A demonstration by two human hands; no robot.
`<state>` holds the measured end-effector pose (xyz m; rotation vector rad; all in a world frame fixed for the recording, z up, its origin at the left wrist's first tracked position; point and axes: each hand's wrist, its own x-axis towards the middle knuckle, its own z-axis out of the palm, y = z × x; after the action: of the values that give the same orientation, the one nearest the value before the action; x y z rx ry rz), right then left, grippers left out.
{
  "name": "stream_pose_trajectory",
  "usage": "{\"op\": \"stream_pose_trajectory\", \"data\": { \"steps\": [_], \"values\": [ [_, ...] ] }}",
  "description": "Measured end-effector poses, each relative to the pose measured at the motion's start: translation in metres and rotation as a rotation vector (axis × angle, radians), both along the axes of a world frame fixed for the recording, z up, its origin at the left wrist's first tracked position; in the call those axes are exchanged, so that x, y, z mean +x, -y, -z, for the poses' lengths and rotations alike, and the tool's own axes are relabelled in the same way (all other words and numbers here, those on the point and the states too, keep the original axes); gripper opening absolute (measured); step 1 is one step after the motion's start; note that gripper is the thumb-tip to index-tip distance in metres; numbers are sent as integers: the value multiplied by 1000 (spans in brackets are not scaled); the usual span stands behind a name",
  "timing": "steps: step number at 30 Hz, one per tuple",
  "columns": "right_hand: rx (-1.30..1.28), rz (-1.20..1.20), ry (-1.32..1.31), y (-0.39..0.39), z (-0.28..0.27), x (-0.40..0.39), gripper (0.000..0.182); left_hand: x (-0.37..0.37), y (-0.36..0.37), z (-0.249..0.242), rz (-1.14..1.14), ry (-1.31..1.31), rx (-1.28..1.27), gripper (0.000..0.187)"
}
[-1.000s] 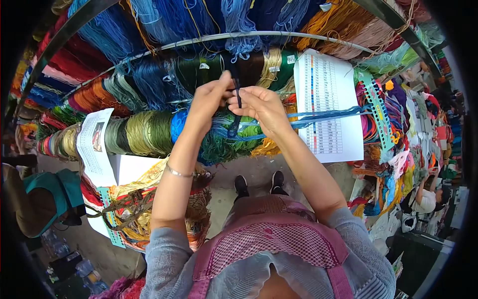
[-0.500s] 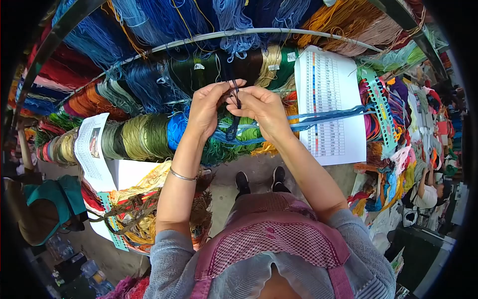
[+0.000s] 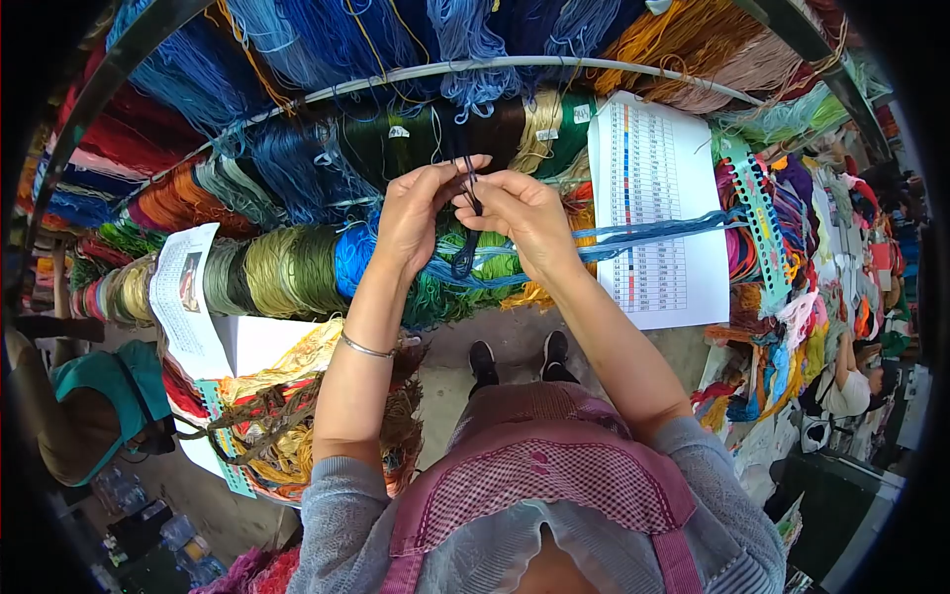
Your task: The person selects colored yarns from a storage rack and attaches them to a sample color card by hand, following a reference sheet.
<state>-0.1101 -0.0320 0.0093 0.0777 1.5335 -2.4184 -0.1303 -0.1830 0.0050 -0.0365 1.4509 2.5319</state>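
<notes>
- The dark thread (image 3: pixel 461 262) hangs between and just below the two hands, its lower end a small loop, with strands running up past the fingertips; if either pinch slackens, the fine strands could slide out and the bundle loosen.
- The loop dangles in front of the blue strands (image 3: pixel 653 234), which stretch sideways to the punched card (image 3: pixel 757 228); a swing or a low pull might snag the two together and mix the colours; whether they touch, I cannot tell.
- The wound thread (image 3: pixel 297 272) behind has loose ends too; a stray one could get caught up in the dark strands, the likely cause being how closely everything hangs.
- The left hand (image 3: pixel 406 213) has thumb and forefinger drawn together at the dark thread, with hardly a gap; its other fingers curl in, partly hidden.
- The right hand (image 3: pixel 529 220) pinches the same thread just beside and slightly lower, thumb against forefinger; its remaining fingers are bent loosely; how firmly either hand grips, I cannot tell.
</notes>
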Motion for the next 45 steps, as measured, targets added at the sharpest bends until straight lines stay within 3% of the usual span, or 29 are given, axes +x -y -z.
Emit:
{"op": "stream_pose_trajectory", "data": {
  "steps": [3,5,8,9,11,12,15,17,18,19,20,21,22,23,24,25,27,28,29,31,33,37,39,41,45],
  "values": [
    [31,-11,1,1,2,-1,18,-2,0,-2,27,5,-43,29],
    [122,-33,-144,0,11,-3,18,-11,-2,-5,185,130,9,35],
    [293,-62,-267,-1,2,10,15,-50,-2,33,379,227,-286,38],
    [270,-68,-291,-1,-6,21,14,-60,3,37,458,166,-490,41],
    [343,-108,-304,-12,-26,59,13,-70,3,37,395,147,-782,43],
    [492,-190,-344,-27,-30,79,14,-73,3,27,459,236,-800,44],
    [657,-285,-250,-73,-15,141,16,-79,7,54,400,160,-829,45],
    [706,-286,-86,-115,22,185,17,-78,8,49,468,131,-866,47],
    [687,-273,143,-136,30,208,14,-77,9,47,535,96,-906,50],
    [786,-262,214,-168,62,240,12,-79,11,55,534,97,-909,50],
    [1010,-364,-1,-233,140,294,11,-83,14,71,473,84,-924,46],
    [1074,-361,131,-252,123,318,12,-86,16,80,413,69,-938,43],
    [1636,-805,218,-306,173,371,18,-83,21,73,414,68,-941,43],
    [1706,-846,440,-340,162,409,25,-78,29,59,481,-11,-981,39],
    [1709,-846,434,-359,157,419,25,-72,36,48,545,-92,-1020,36],
    [1637,-794,546,-373,157,427,25,-64,41,43,409,-340,-1253,27],
    [1459,-690,778,-385,161,452,28,-44,43,24,96,-385,-1286,19],
    [1368,-638,891,-391,160,466,30,-40,37,25,-79,-348,-1170,17],
    [1265,-413,931,-346,124,426,30,-38,28,15,-140,-366,-1194,17],
    [999,-215,854,-316,139,397,29,-43,15,15,-317,-528,-1280,17],
    [889,-188,557,-281,137,363,24,-49,3,15,-380,-598,-1465,16],
    [487,-135,659,-242,123,301,26,-53,1,22,-387,-564,-1486,14],
    [361,-155,719,-221,81,267,30,-53,11,28,-285,-470,-1294,15],
    [-57,-327,574,-199,27,236,34,-56,24,35,-194,-325,-1102,15],
    [-227,-382,406,-167,-13,205,34,-34,31,1,-7,-200,-1248,10]
  ]
}}
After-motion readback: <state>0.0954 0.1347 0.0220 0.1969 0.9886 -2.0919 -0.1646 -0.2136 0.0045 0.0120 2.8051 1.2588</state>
